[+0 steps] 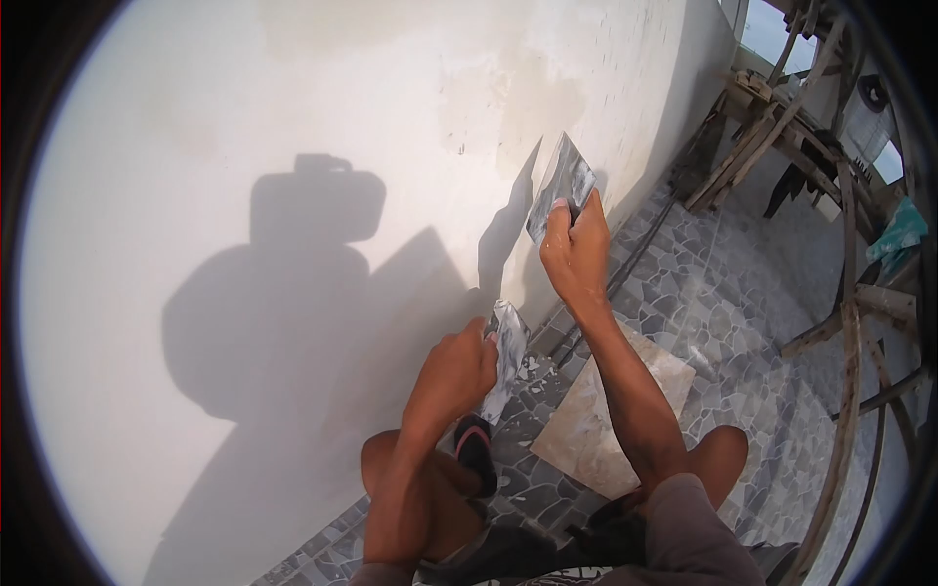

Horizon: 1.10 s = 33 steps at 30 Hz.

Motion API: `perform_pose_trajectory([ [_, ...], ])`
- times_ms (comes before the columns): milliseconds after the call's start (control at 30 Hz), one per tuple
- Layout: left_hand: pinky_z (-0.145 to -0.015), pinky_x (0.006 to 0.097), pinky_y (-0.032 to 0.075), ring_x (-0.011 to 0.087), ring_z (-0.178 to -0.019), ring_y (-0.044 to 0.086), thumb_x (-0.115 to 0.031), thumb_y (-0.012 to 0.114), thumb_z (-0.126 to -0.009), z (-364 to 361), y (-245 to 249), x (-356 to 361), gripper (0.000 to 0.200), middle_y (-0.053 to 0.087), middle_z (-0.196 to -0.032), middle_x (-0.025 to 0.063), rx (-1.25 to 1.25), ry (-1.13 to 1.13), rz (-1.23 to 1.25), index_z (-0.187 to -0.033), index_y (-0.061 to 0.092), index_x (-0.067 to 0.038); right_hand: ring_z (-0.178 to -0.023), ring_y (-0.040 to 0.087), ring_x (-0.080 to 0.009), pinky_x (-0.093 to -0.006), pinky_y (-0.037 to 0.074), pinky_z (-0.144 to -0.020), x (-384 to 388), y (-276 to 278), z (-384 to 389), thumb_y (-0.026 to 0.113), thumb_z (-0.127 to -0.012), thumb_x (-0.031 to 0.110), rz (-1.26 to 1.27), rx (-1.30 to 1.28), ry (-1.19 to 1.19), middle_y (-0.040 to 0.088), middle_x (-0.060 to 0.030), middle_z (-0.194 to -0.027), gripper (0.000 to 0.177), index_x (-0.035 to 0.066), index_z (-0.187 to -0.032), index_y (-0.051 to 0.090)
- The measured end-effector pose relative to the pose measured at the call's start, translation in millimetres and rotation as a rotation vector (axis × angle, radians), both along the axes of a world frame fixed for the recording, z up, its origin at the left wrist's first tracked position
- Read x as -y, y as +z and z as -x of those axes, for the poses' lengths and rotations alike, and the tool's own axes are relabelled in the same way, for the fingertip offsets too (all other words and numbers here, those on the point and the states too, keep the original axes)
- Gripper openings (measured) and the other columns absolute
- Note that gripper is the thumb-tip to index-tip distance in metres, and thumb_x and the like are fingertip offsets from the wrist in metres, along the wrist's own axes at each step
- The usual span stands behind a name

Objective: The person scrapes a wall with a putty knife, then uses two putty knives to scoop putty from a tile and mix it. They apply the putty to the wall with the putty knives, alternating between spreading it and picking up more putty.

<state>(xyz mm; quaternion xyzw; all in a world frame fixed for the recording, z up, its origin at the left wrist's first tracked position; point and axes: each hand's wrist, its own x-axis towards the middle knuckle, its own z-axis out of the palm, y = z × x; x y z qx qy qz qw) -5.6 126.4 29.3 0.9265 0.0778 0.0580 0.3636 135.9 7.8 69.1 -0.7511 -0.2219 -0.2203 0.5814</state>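
My right hand grips a flat metal putty blade smeared with grey and white, held up close to the white wall. Lower and to the left, my left hand is closed on a second blade that carries white paste. The wall shows a damp-looking beige patch above the right blade. Dark shadows of the head, the arms and the right blade fall on the wall.
A stained square board lies on the stone-patterned floor between the legs. Wooden scaffolding stands at the right, with a turquoise cloth on it. A sandalled foot is beside the wall base.
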Motion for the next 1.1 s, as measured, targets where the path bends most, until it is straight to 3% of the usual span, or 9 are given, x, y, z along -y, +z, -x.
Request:
perform_pose_trajectory([
  [167, -0.078, 0.0510, 0.046, 0.0490, -0.082, 0.061, -0.022, 0.048, -0.096, 0.9, -3.1, -2.8, 0.039, 0.062, -0.079, 0.0327, 0.008, 0.012, 0.008, -0.116, 0.056, 0.011, -0.080, 0.057, -0.0374, -0.0450, 0.046, -0.078, -10.4, 0.7, -20.8, 0.044, -0.093, 0.011, 0.017, -0.245, -0.030, 0.054, -0.0262, -0.096, 0.030, -0.014, -0.108, 0.052],
  [533, -0.076, 0.0521, 0.046, 0.0503, -0.079, 0.061, -0.021, 0.048, -0.096, -3.1, -8.5, -3.4, 0.037, 0.061, -0.078, 0.0339, 0.096, 0.004, 0.041, -0.115, 0.055, 0.011, -0.097, 0.055, -0.0333, -0.0407, 0.049, -0.079, -33.6, 16.1, 29.5, 0.052, -0.083, -0.007, 0.140, 0.539, 0.191, 0.051, -0.0243, -0.115, 0.044, -0.015, -0.125, 0.047],
  [633, -0.074, 0.0483, 0.047, 0.0465, -0.075, 0.061, -0.020, 0.048, -0.097, -1.9, -5.1, -2.8, 0.036, 0.060, -0.074, 0.0315, 0.094, 0.027, 0.042, -0.113, 0.055, 0.011, -0.088, 0.060, -0.0288, -0.0393, 0.050, -0.076, -8.7, 47.4, 33.8, 0.051, -0.086, -0.005, 0.060, 0.280, 0.231, 0.053, -0.0217, -0.117, 0.040, -0.010, -0.126, 0.050],
  [667, -0.076, 0.0495, 0.047, 0.0481, -0.078, 0.061, -0.021, 0.047, -0.097, -3.0, -8.6, -4.2, 0.036, 0.060, -0.077, 0.0324, 0.102, 0.025, 0.090, -0.113, 0.056, 0.011, -0.078, 0.061, -0.0255, -0.0369, 0.050, -0.071, -5.9, 50.1, 16.9, 0.049, -0.091, -0.001, 0.035, 0.460, 0.116, 0.057, -0.0188, -0.108, 0.035, -0.006, -0.125, 0.052],
  [733, -0.080, 0.0520, 0.047, 0.0512, -0.085, 0.060, -0.021, 0.047, -0.097, -7.7, -15.1, -9.1, 0.036, 0.061, -0.083, 0.0343, 0.123, 0.016, 0.183, -0.112, 0.057, 0.010, -0.082, 0.060, -0.0178, -0.0325, 0.049, -0.070, 14.7, 74.1, 10.3, 0.049, -0.095, 0.006, 0.061, 0.132, 0.110, 0.062, -0.0141, -0.101, 0.028, -0.006, -0.121, 0.054],
  [867, -0.076, 0.0392, 0.050, 0.0285, -0.080, 0.064, -0.023, 0.049, -0.098, -9.4, -12.5, -16.9, 0.035, 0.066, -0.086, 0.0200, 0.122, 0.014, 0.468, -0.113, 0.058, 0.007, -0.076, 0.051, -0.0091, -0.0261, 0.043, -0.072, 38.6, 75.4, 3.3, 0.059, -0.097, 0.019, -0.456, -0.101, 0.512, 0.061, 0.0005, -0.091, 0.025, -0.001, -0.112, 0.060],
  [933, -0.073, 0.0282, 0.050, 0.0111, -0.082, 0.062, -0.024, 0.051, -0.100, -15.4, -15.0, -15.8, 0.035, 0.068, -0.095, 0.0089, 0.138, -0.012, 0.797, -0.116, 0.058, 0.007, -0.082, 0.054, -0.0096, -0.0277, 0.046, -0.074, 49.5, 70.5, 10.6, 0.057, -0.098, 0.019, -0.479, -0.156, 0.533, 0.062, -0.0024, -0.097, 0.026, 0.000, -0.116, 0.061],
  [967, -0.075, 0.0274, 0.050, 0.0118, -0.085, 0.062, -0.023, 0.052, -0.099, -16.6, -14.2, -11.7, 0.035, 0.068, -0.097, 0.0089, 0.143, -0.008, 0.931, -0.117, 0.057, 0.007, -0.084, 0.056, -0.0098, -0.0285, 0.047, -0.074, 55.5, 66.9, 15.9, 0.057, -0.099, 0.020, -0.490, -0.187, 0.544, 0.062, -0.0038, -0.099, 0.027, 0.001, -0.117, 0.062],
  [1100, -0.071, 0.0241, 0.055, 0.0116, -0.081, 0.066, -0.019, 0.053, -0.098, -19.4, 10.7, 8.5, 0.037, 0.066, -0.100, 0.0103, 0.106, 0.016, 1.305, -0.122, 0.053, 0.010, -0.104, 0.060, -0.0172, -0.0304, 0.048, -0.090, 95.9, 52.0, 43.0, 0.053, -0.097, 0.007, 0.072, 0.044, 0.290, 0.063, -0.0101, -0.119, 0.034, 0.002, -0.130, 0.056],
])
